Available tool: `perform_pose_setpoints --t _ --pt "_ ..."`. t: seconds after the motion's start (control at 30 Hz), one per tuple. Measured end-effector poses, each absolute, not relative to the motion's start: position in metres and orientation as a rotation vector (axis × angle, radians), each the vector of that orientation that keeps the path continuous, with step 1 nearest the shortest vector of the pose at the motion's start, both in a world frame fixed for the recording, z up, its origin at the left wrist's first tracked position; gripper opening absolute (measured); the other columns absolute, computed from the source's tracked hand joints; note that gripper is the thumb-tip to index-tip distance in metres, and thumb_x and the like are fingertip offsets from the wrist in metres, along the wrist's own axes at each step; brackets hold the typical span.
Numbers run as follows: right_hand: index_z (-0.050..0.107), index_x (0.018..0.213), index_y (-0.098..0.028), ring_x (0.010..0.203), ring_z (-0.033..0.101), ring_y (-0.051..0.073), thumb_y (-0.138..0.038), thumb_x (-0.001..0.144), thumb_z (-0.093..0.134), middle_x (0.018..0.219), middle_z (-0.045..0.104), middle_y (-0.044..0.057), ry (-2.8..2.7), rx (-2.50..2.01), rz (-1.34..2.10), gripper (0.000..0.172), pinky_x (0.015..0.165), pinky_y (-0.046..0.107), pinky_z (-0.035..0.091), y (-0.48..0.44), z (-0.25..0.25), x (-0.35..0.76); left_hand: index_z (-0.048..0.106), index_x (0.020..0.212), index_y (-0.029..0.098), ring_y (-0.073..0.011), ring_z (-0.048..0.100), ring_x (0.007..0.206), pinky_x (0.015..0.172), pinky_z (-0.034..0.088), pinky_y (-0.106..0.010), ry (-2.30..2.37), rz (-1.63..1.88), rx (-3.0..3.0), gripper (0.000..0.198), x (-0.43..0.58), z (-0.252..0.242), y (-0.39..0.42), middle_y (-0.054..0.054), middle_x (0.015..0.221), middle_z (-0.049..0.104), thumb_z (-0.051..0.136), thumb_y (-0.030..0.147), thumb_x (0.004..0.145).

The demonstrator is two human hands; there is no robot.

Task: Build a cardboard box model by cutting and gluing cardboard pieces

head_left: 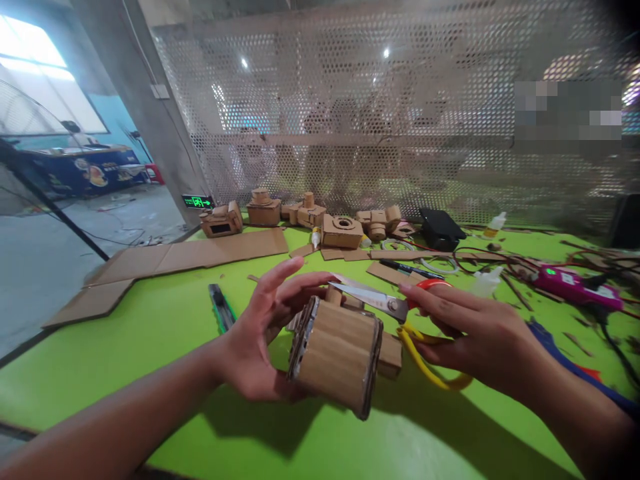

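My left hand (260, 333) is wrapped round the left side of a cardboard model (337, 353), holding it above the green table. The model has a rounded, corrugated body, dark glue-streaked edges and a small cardboard block jutting out on its right. In my right hand (465, 327) is a pair of scissors (370, 300) with red and yellow handles. Their blades point left, over the top of the model, close to a small cardboard piece there. Whether the blade tips touch it I cannot tell. A green utility knife (221, 309) lies left of my left hand.
Several cardboard camera models (343, 231) line the back of the green table (150, 380). A long cardboard strip (195, 257) lies at left. A black box (443, 228), glue bottles (487, 281), a purple power strip (575, 287) and tangled cables spread across the right. Behind stands a perforated metal screen (350, 100).
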State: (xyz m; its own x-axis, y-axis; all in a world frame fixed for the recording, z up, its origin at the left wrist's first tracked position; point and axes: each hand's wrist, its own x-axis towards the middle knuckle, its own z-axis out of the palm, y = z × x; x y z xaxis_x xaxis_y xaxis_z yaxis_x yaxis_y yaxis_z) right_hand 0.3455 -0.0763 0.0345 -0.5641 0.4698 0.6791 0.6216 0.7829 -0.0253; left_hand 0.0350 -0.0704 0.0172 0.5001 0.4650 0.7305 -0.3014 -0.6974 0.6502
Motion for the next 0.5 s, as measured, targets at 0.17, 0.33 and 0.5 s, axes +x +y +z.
perform_pose_setpoints --t 0.17,0.33,0.5 --pt "0.060 0.133 -0.023 0.070 0.069 0.012 -0.021 0.090 0.060 0.100 0.074 0.005 -2.282 -0.820 -0.346 0.043 0.064 0.018 0.055 -0.0793 0.0368 0.3467 0.020 0.153 0.036 -0.0341 0.051 0.131 0.111 0.042 -0.053 0.174 1.278 1.947 0.113 0.0358 0.0185 -0.0737 -0.013 0.149 0.044 0.088 0.044 0.063" --pt "0.061 0.131 -0.024 0.074 0.071 0.013 -0.023 0.092 0.059 0.099 0.075 0.004 -2.289 -0.823 -0.462 0.039 0.060 0.019 0.053 -0.0799 0.0379 0.3484 0.019 0.153 0.036 -0.0345 0.051 0.132 0.111 0.042 -0.053 0.166 1.262 1.974 0.117 0.0347 0.0195 -0.0724 -0.014 0.148 0.045 0.090 0.043 0.060" --pt "0.060 0.131 -0.026 0.060 0.068 0.012 -0.028 0.094 0.058 0.094 0.075 0.002 -2.304 -0.843 -0.498 0.037 0.051 0.020 0.052 -0.0810 0.0409 0.3515 0.018 0.153 0.036 -0.0352 0.051 0.132 0.111 0.042 -0.054 0.129 1.263 1.992 0.121 0.0346 0.0201 -0.0690 -0.014 0.148 0.045 0.091 0.045 0.057"
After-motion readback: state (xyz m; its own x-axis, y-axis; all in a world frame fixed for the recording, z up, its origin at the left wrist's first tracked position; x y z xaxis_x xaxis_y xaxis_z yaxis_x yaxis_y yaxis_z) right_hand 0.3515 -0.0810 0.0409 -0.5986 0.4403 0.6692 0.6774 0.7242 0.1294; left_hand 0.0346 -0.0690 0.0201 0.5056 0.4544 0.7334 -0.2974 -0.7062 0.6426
